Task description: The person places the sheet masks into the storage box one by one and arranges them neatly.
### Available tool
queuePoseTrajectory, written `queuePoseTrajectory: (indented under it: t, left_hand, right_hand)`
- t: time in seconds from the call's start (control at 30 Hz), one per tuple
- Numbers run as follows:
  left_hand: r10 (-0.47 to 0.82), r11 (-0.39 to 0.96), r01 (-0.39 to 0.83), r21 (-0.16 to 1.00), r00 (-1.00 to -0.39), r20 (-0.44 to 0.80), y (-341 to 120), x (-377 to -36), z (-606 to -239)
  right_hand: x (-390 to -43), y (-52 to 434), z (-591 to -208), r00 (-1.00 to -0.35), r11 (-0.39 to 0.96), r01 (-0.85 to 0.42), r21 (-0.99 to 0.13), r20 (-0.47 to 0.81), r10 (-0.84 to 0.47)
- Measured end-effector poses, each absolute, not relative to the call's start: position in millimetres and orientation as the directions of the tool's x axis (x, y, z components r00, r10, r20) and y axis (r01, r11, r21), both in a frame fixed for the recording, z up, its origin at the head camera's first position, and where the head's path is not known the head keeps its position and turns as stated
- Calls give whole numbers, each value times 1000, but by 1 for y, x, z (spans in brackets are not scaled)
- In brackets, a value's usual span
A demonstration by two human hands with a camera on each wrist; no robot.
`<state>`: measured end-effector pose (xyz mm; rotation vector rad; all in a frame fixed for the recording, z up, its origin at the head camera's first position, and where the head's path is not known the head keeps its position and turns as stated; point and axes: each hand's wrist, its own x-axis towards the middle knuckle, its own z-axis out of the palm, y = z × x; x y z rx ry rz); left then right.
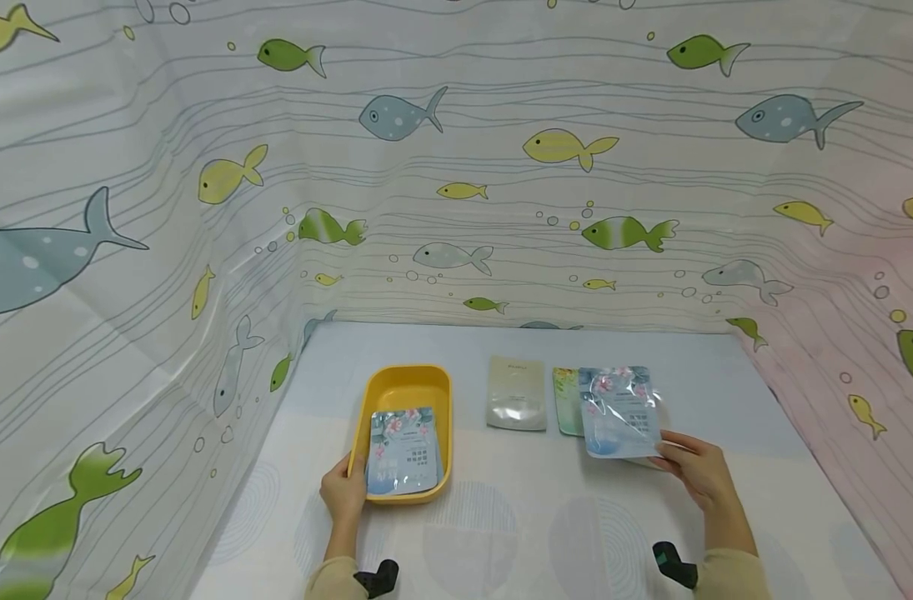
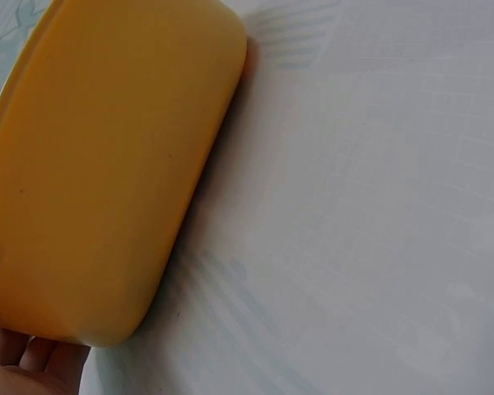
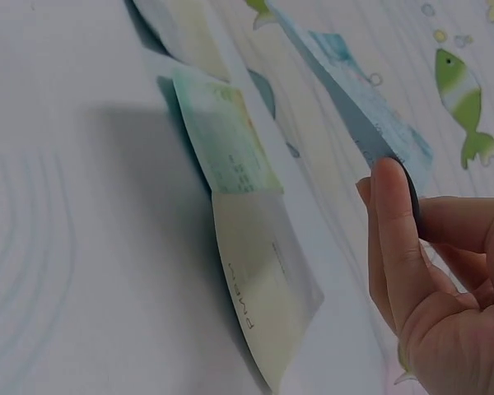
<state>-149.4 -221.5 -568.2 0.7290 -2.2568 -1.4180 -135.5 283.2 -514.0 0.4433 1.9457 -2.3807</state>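
Here the left hand [image 1: 343, 492] grips the yellow tray [image 1: 369, 400], the right hand [image 1: 699, 471] pinches a lifted blue sachet [image 1: 619, 412].

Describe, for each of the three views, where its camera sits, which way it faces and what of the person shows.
Head: high up, facing forward and down at the yellow tray; left hand, right hand and sleeves show.
Left wrist: low beside the tray's wall; fingertips show.
Right wrist: low, facing the blue packet; the pinching fingers show.
Shared: head and left wrist both show the tray.
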Motion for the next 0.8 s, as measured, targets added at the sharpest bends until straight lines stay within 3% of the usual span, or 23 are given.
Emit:
queuePoseTrajectory:
  t: [0.6,0.8]
  left_hand:
    - [-608,352,-233,906,-793,32,-222,-149,-567]
    - [-610,351,-232,907,-792,33,-222,-149,-566]
  right_hand:
    - [-148,252,-510,-981,-239,145,-960,-172,93]
    - [-152,242,-509,-973,-163,193,-968,-210,97]
